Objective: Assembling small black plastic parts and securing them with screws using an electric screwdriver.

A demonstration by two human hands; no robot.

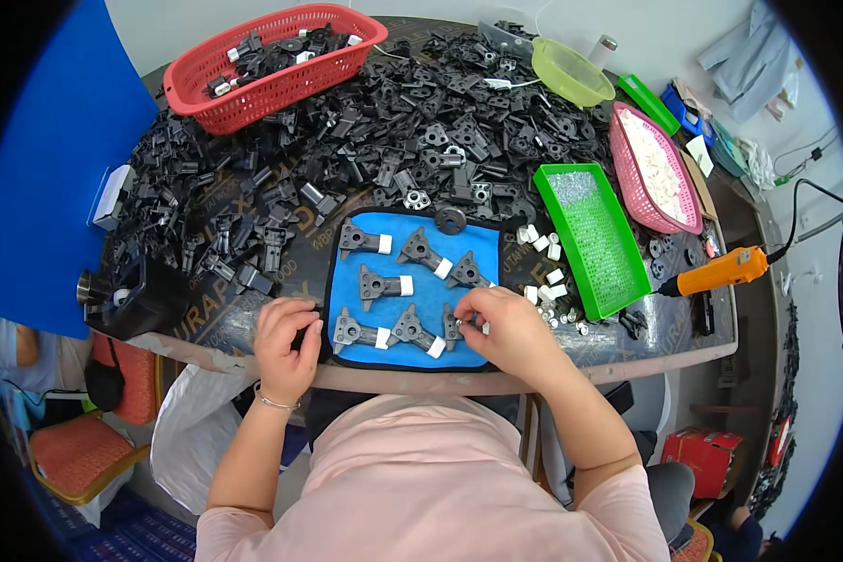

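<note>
Head view: right hand (506, 323) pinching grey bracket (453, 326) at right edge of blue mat (412, 286), fingers closing on it. Left hand (286, 337) curling around black part (306, 339) at mat's left edge. Six capped brackets lying on mat. Green tray (590, 234), orange screwdriver (721, 272) sitting right on bench (628, 337); red basket (272, 66) far left.

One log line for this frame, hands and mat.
left hand: on black part, mat edge | right hand: fitting grey bracket | blue mat: grey white-capped brackets
</note>
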